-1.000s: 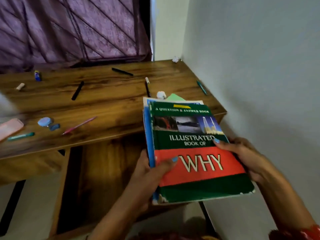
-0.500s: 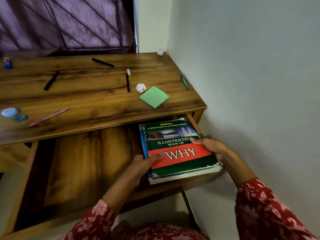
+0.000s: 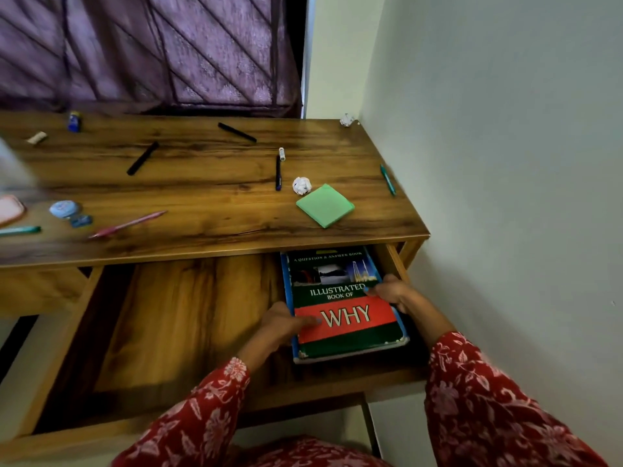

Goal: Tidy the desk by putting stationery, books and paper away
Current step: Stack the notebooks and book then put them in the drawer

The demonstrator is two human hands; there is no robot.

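Note:
A stack of books (image 3: 344,305), topped by a green and red one titled "Illustrated Book of WHY", lies in the right end of the open wooden drawer (image 3: 188,318) under the desk top (image 3: 209,203). My left hand (image 3: 283,323) grips the stack's left edge, thumb on the cover. At the right edge my right hand (image 3: 391,293) holds it, between the books and the drawer's side. Still on the desk are a green sticky-note pad (image 3: 325,205), a crumpled paper ball (image 3: 301,185), several pens and a pink pen (image 3: 128,224).
A white wall (image 3: 505,197) runs close along the desk's right side. A purple curtain (image 3: 151,52) hangs behind. A second paper ball (image 3: 347,120) sits in the far right corner. At the left are a blue sharpener (image 3: 67,210), an eraser (image 3: 36,137) and a pink case (image 3: 10,210).
Both hands carried the book stack from above the desk's edge down into the right end of the drawer. The green pad it hid has come into view.

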